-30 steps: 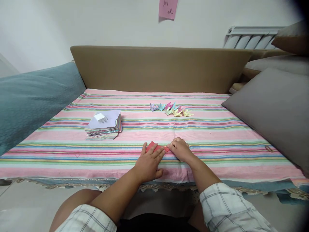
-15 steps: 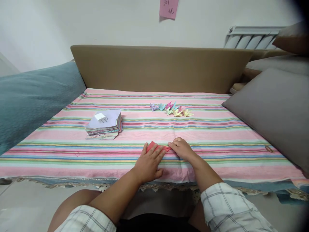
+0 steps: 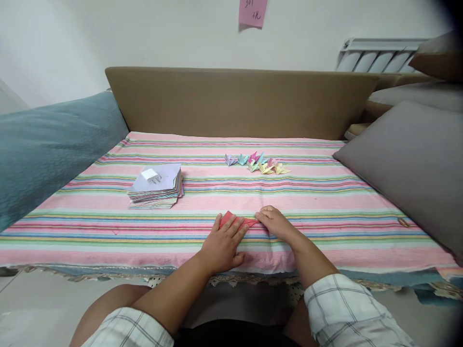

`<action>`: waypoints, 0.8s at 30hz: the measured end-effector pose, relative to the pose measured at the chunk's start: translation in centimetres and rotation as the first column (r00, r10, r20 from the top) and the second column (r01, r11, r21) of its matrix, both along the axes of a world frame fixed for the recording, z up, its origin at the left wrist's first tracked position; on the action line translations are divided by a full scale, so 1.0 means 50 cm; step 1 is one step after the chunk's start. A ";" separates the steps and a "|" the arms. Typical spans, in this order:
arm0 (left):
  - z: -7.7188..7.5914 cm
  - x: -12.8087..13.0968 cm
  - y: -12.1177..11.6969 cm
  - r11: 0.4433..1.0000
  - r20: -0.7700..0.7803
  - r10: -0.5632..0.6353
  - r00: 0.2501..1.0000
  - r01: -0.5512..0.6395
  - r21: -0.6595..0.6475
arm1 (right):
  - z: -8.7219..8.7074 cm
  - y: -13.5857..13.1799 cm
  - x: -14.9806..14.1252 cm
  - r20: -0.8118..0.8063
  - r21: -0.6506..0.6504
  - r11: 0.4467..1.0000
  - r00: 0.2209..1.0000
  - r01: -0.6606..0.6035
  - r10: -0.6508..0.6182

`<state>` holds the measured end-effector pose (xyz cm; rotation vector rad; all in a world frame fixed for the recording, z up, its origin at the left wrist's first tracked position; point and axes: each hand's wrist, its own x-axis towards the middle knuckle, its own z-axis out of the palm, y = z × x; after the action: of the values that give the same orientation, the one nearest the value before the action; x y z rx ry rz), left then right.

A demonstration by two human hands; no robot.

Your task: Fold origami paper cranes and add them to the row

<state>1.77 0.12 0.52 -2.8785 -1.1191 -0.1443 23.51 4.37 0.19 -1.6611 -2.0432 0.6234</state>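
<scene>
A folded piece of red origami paper (image 3: 227,216) lies on the striped cloth close to me, narrowing to a point on its right. My left hand (image 3: 221,246) rests flat over its left part, fingers stretched out and covering much of it. At the pointed right end, the fingers of my right hand (image 3: 274,222) are pinched together on the tip. Beyond my hands sits a group of small folded paper cranes (image 3: 266,168) in purple, teal, pink and yellow. A thick stack of coloured paper sheets (image 3: 162,178) stands to the left.
A white plug adapter (image 3: 149,175) sits on the stack. The striped cloth (image 3: 108,197) covers the seat. A blue cushion (image 3: 54,149) is at left, a grey pillow (image 3: 408,168) at right, with a small brown ring-like item (image 3: 403,222) near it. A brown backrest (image 3: 238,103) stands behind.
My right hand has slid slightly to the right along the paper's pointed end. My left hand stays where it was on the paper.
</scene>
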 end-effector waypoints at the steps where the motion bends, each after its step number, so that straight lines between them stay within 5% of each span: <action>1: -0.002 0.000 0.000 1.000 -0.001 0.000 1.000 0.000 0.005 | 0.002 -0.001 0.002 -0.026 -0.008 1.000 1.000 -0.018 0.018; 11: -0.005 0.000 0.002 1.000 -0.002 -0.012 1.000 0.012 0.025 | 0.015 -0.026 -0.033 0.083 -0.005 0.986 0.983 0.165 -0.164; 24: -0.007 0.001 0.002 0.999 0.011 -0.012 1.000 0.011 0.053 | 0.013 -0.031 -0.026 0.177 0.159 0.987 0.983 0.021 -0.049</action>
<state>1.81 0.21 0.17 -2.8418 -1.0842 -0.1881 22.19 2.83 0.84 -1.7103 -2.1214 0.3010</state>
